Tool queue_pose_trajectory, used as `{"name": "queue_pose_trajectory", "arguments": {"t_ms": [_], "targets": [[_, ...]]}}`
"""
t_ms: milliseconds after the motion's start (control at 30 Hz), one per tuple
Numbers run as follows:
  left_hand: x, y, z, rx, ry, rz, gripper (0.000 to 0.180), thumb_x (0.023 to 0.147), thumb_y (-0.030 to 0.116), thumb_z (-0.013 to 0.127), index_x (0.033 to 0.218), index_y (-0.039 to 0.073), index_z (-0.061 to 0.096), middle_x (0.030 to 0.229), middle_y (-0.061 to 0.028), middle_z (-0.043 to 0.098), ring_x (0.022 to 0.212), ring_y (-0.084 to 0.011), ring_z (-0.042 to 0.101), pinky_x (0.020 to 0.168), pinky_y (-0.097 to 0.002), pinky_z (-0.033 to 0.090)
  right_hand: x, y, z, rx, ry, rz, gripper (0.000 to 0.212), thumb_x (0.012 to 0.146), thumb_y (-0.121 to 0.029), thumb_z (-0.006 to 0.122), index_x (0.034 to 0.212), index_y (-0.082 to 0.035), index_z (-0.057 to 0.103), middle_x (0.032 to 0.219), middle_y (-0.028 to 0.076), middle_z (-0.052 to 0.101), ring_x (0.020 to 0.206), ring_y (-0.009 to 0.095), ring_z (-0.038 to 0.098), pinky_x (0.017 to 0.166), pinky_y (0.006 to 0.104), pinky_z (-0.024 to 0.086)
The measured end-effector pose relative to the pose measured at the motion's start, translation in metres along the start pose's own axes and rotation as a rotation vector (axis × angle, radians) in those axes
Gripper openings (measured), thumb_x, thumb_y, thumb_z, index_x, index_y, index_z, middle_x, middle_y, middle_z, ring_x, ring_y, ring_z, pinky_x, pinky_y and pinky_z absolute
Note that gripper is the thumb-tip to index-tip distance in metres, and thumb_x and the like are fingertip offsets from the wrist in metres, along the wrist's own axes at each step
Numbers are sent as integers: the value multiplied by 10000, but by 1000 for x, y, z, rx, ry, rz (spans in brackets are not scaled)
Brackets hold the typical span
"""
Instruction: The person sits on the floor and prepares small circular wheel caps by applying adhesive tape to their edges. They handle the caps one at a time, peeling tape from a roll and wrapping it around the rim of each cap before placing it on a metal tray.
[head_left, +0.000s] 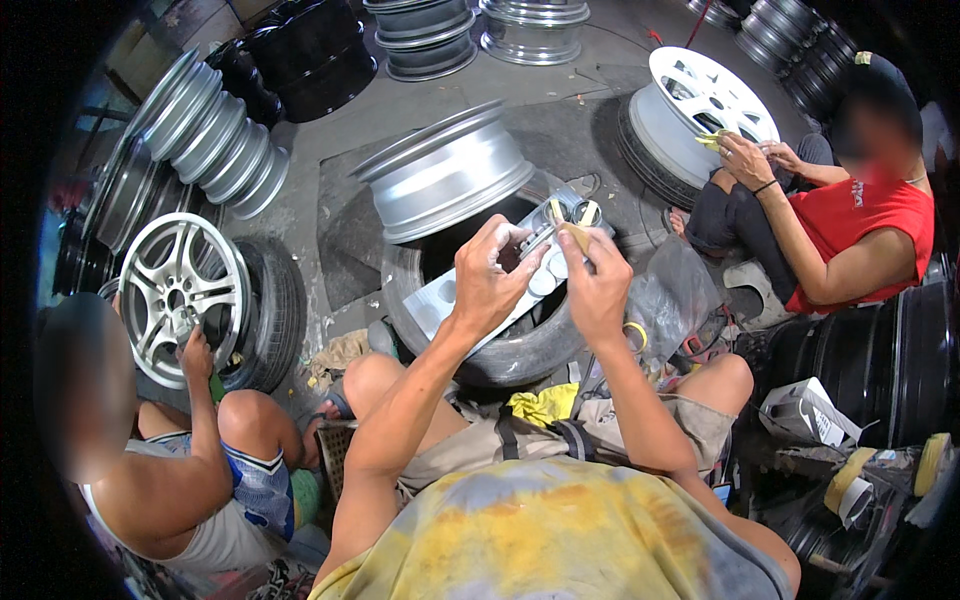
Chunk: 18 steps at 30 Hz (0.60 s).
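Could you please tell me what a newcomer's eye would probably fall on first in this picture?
Probably the big silver rim near the centre, tilted at the far side of a tire lying flat. Just nearer, the left hand holds a small grey piece and the right hand a tan piece. At the right, a co-worker's bright red top stands out near a white wheel.

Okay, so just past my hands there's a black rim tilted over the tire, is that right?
Not quite: the head view shows that rim is silver, not black. It does sit tilted over the tire, just past your left hand and right hand.
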<state>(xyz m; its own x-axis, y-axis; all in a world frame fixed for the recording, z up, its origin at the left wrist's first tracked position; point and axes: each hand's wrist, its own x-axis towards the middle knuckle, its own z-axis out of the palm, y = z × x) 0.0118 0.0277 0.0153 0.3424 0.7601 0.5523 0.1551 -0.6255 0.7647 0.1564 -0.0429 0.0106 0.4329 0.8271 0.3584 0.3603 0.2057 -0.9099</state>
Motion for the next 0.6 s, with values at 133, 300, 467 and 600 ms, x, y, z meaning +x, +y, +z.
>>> {"name": "queue_pose_trajectory", "arguments": {"t_ms": [133, 300, 467, 600], "targets": [[-3, 0, 2, -117, -39, -17, 185, 843, 60, 820, 925, -21, 676, 756, -51, 583, 642, -84, 554, 553, -264, 427, -13, 27, 9, 549, -17, 498, 304, 1045, -233, 658, 1076, 52, 757, 952, 30, 741, 855, 78, 662, 794, 269, 548], [-3, -6, -3, 40, -163, -52, 179, 805, 54, 787, 881, -2, 635, 707, -63, 532, 585, -141, 514, 543, -305, 419, 4, -5, -8, -164, -148, -406, 174, 954, -70, 700, 1098, 8, 759, 1071, 127, 761, 1017, 258, 732, 881, 348, 574], [2, -4, 2, 136, -97, 20, 242, 733, 67, 787, 800, 3, 564, 724, -103, 513, 640, -221, 522, 600, -341, 426, -3, -17, -7, -104, -129, -137, 219, 965, -79, 707, 1167, -6, 750, 1065, 123, 747, 956, 197, 724, 878, 334, 580], [4, -1, 4, -71, -126, -82, 188, 811, 81, 804, 927, -3, 683, 862, -70, 629, 809, -158, 612, 732, -289, 490, -11, -5, 1, 854, -82, 587, 330, 1078, -242, 581, 1301, -17, 673, 1097, 43, 710, 950, 197, 716, 890, 351, 596]]}}
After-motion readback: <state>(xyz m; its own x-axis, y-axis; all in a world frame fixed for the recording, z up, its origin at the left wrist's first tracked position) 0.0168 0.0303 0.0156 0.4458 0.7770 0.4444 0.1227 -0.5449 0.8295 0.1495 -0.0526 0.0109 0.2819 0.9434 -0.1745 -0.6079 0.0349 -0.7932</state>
